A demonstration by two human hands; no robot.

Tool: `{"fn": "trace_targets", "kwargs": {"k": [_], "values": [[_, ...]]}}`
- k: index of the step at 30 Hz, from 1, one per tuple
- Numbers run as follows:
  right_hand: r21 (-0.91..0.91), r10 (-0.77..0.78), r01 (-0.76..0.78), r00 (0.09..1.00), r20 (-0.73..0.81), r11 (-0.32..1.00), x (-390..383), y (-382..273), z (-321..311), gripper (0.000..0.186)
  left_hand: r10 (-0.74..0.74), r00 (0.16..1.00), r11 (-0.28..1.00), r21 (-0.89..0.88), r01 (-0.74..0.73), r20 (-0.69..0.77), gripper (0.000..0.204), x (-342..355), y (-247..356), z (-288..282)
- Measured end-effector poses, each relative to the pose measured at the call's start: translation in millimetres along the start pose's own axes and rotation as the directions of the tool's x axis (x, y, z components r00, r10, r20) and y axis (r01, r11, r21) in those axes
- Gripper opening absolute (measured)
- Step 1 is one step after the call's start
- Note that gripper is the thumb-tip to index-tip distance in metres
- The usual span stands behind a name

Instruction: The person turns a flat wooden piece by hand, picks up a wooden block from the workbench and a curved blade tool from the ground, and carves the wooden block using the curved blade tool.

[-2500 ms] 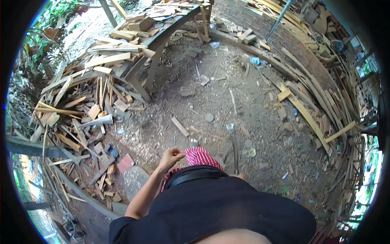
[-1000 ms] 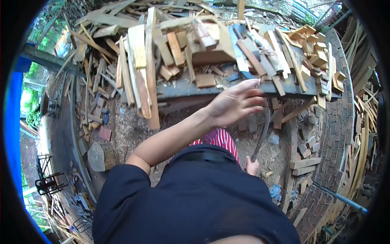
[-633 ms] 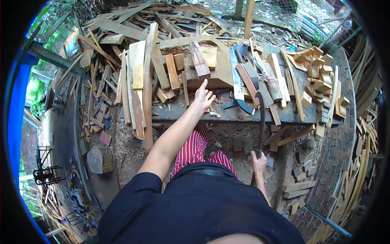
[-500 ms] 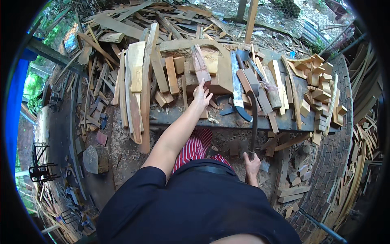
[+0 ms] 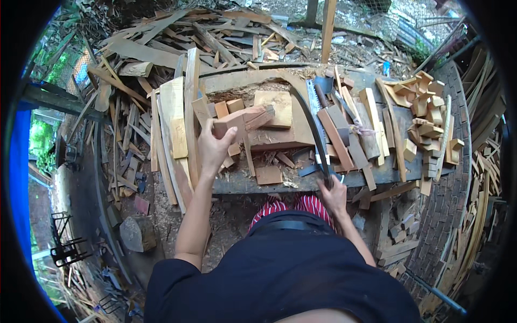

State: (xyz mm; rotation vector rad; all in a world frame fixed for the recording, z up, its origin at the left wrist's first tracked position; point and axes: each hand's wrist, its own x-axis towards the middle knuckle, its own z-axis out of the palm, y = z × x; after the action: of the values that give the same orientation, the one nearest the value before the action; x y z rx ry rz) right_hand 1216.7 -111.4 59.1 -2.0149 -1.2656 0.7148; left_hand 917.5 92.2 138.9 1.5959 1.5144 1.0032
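Note:
My left hand [image 5: 215, 142] is closed on a reddish-brown wooden block [image 5: 242, 121], tilted toward the left, its far end over a pale square wood piece [image 5: 277, 105] on a larger wooden chopping block [image 5: 272, 137]. My right hand [image 5: 334, 196] grips a long, dark curved blade [image 5: 309, 116] near the bench's front edge; the blade reaches up across the chopping block's right side. A handsaw with a bright blade [image 5: 310, 88] lies just right of it, partly hidden. Wood offcuts [image 5: 339, 137] lie on the dark bench [image 5: 239, 185] around them.
Stacked small blocks [image 5: 425, 113] fill the bench's right end, long slats [image 5: 175, 124] its left. Scrap piles [image 5: 204, 35] lie behind and left. A log stump [image 5: 137, 234] stands below at left. A brick wall [image 5: 447, 215], blue pipe [image 5: 433, 290] and upright post [image 5: 328, 29] are around.
I have turned to face the bench. My left hand has taken the wooden block and pulled it leftward, turning it. My right hand has raised the curved blade to beside the chopping block.

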Motion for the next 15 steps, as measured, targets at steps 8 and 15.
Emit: {"fn": "trace_targets", "kwargs": {"k": [8, 15], "values": [[0.285, -0.236, 0.145, 0.918, 0.319, 0.948, 85, -80, 0, 0.048, 0.272, 0.961, 0.877, 0.425, -0.224, -0.054, 0.048, 1, 47, 39], [0.455, -0.605, 0.550, 0.795, -0.031, 0.700, 111, -137, -20, 0.054, 0.168, 0.979, 0.892, 0.441, -0.101, -0.115, 0.049, -10, 64, 67]]}}
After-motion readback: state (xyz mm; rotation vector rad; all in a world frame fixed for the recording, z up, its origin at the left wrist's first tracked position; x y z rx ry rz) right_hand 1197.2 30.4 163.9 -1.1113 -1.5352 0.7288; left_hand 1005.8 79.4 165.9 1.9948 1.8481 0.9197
